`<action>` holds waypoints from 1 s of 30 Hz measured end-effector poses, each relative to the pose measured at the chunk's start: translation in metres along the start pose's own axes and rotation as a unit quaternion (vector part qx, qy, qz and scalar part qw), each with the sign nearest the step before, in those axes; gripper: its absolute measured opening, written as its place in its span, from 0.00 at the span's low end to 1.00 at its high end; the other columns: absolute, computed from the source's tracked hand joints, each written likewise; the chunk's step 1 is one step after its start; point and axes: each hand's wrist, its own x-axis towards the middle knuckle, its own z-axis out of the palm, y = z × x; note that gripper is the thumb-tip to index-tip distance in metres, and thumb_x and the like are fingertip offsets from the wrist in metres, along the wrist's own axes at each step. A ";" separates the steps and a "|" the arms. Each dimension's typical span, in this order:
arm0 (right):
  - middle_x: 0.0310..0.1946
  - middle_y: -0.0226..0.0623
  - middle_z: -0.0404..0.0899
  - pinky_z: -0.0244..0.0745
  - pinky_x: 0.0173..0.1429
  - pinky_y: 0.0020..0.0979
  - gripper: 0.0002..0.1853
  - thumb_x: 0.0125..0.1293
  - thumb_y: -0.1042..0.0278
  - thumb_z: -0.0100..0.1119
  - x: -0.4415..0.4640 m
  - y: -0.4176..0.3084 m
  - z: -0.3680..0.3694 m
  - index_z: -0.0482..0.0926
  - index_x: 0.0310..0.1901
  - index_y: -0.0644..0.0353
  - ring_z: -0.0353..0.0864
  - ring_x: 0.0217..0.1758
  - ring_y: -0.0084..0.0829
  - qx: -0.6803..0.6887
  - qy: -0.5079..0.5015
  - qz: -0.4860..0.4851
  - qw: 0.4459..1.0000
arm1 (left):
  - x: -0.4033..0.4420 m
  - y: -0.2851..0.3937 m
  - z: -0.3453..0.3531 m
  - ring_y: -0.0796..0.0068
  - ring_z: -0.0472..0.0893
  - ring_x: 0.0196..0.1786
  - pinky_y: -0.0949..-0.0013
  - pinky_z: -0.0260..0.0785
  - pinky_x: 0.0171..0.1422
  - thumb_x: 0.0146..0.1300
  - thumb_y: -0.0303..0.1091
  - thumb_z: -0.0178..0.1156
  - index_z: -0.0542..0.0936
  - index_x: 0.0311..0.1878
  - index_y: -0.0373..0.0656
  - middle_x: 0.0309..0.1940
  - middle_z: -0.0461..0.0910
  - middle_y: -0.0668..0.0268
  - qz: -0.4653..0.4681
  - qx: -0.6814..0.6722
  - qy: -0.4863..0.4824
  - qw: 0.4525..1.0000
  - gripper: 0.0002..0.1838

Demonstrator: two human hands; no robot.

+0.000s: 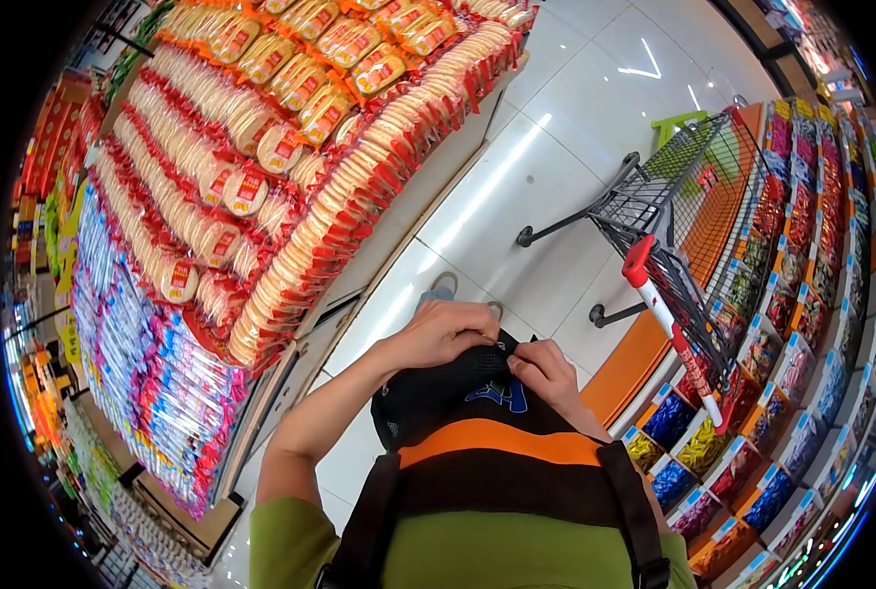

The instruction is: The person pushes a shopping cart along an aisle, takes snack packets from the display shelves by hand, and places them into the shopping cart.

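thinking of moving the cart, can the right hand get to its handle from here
Probably yes: the right hand is busy at the black bag, but nothing seems to stand between it and the cart handle.

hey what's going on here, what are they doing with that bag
A person in a green shirt has both hands at the far end of a black bag worn on the front. The left hand and right hand pinch it close together; what exactly the fingertips grip is too small to tell. A shopping cart stands untouched to the right, beside bins of colorful packets. Wrapped goods are piled on the left.
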 end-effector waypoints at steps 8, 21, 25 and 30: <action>0.37 0.33 0.78 0.74 0.30 0.28 0.15 0.44 0.75 0.63 0.004 0.004 0.006 0.80 0.38 0.58 0.78 0.38 0.33 0.025 0.012 -0.076 0.997 | 0.009 0.008 0.000 0.60 0.80 0.38 0.62 0.67 0.40 0.61 0.31 0.61 0.78 0.37 0.43 0.32 0.81 0.64 0.002 0.038 -0.059 0.998 0.04; 0.30 0.29 0.76 0.72 0.27 0.27 0.10 0.46 0.77 0.66 -0.002 0.000 -0.002 0.80 0.33 0.57 0.76 0.34 0.30 0.033 0.006 -0.061 0.998 | -0.067 0.000 -0.004 0.68 0.80 0.39 0.67 0.71 0.46 0.58 0.20 0.64 0.78 0.33 0.37 0.35 0.81 0.62 -0.022 -0.065 0.120 0.990 0.04; 0.29 0.31 0.75 0.71 0.27 0.28 0.10 0.46 0.78 0.66 -0.003 0.002 0.004 0.78 0.31 0.57 0.75 0.33 0.31 0.060 0.016 -0.042 0.997 | -0.101 0.004 -0.001 0.68 0.79 0.42 0.65 0.70 0.49 0.57 0.22 0.66 0.78 0.31 0.39 0.35 0.82 0.63 -0.046 -0.021 0.178 0.983 0.05; 0.28 0.33 0.74 0.70 0.29 0.28 0.10 0.46 0.81 0.66 -0.003 0.004 0.008 0.77 0.31 0.59 0.75 0.33 0.33 0.088 -0.004 0.002 0.996 | -0.140 0.016 -0.004 0.66 0.78 0.42 0.64 0.68 0.50 0.57 0.23 0.66 0.78 0.31 0.39 0.35 0.81 0.64 -0.061 0.042 0.194 0.978 0.05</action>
